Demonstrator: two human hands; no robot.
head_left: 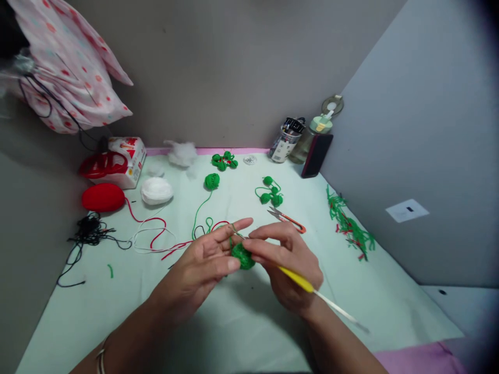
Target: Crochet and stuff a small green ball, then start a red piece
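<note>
Gripping, right hand (pixel 288 259): one crochet hook (pixel 296 279), yellow grip, pale shaft pointing toward 4 o'clock, its working end at the left fingers. All clock positions are read from the piece in work.

Pinching, left hand (pixel 200 259): one small rounded green crochet piece (pixel 242 256), between the two hands, thumb against its near side, index finger extended with a strand across it.

Supply: one ball of green yarn (pixel 212 181) at 11 o'clock, its strand running down toward the left hand and apparently feeding the piece.

Condition: judged part-made; body formed, hook and strand engaged, no cut end visible. Rows remaining cannot be told.

Comparable items, seemingly complete: one green-and-red cluster (pixel 222 165), just short of 12 o'clock; one group of linked green balls (pixel 276 200) at 1 o'clock. Whether the held piece matches either is unclear.

Accessories: orange-handled snips (pixel 298 226), between 1 and 2 o'clock; green and red yarn scraps (pixel 353 228), between 2 and 3 o'clock; red yarn (pixel 103 197) and white yarn (pixel 156 190), both near 10 o'clock; dark yarn tangle (pixel 91 229) at 9 o'clock; white stuffing (pixel 182 154) at 11 o'clock, beyond the green ball, apparently unused in the held piece.
</note>
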